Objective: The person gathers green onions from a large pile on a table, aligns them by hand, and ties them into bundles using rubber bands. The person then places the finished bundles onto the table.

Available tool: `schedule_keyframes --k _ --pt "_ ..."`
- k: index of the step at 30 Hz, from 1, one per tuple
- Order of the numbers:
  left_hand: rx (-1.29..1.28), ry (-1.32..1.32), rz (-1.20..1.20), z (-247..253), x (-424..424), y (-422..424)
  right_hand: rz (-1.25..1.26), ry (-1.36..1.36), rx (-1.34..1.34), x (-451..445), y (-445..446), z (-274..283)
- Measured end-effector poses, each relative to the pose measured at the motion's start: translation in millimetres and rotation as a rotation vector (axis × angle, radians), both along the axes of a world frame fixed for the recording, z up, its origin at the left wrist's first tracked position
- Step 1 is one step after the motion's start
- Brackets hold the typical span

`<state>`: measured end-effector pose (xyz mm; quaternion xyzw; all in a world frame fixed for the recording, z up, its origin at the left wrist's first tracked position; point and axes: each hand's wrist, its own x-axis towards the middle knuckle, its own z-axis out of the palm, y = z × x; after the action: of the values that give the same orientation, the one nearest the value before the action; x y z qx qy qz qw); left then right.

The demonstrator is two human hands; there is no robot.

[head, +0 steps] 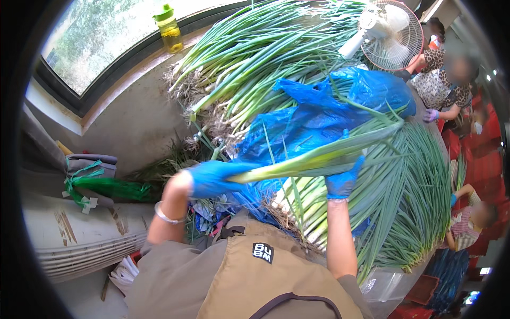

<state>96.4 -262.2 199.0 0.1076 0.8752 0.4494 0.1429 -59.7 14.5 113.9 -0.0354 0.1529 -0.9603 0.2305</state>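
Observation:
My left hand, in a blue glove and slightly blurred, is closed around the pale lower end of a large green onion. Its long leaves slant up to the right. Beneath those leaves my right hand, also blue-gloved, has thumb and fingers spread; whether it grips them I cannot tell. Crumpled blue plastic sheeting lies behind the stalk. Under my hands is a pile of green onions with roots towards me. A bigger heap of rooted green onions fills the far side.
A white fan stands at the back right. A green-lidded bottle is on the window sill. Two co-workers are at the right, near red crates. A large white ribbed appliance stands at the left.

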Motion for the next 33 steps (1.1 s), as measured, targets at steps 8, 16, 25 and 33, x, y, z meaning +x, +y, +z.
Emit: schedule_keyframes --k 8,16,25,33 --pt "-0.140 0.372 0.511 18.9 18.9 -151.1 -0.127 0.366 -0.148 -80.0 -14.7 69.8" --pt "-0.040 0.394 0.861 -30.5 -122.0 -194.4 0.011 0.560 0.557 -171.0 -122.5 208.1" --pt "0.259 -0.523 0.150 -90.6 -119.8 -65.3 0.711 0.304 1.813 18.6 25.6 29.3" --pt "0.791 -0.826 0.260 -195.5 -116.9 84.6 0.371 0.367 2.338 155.7 53.5 -66.4"
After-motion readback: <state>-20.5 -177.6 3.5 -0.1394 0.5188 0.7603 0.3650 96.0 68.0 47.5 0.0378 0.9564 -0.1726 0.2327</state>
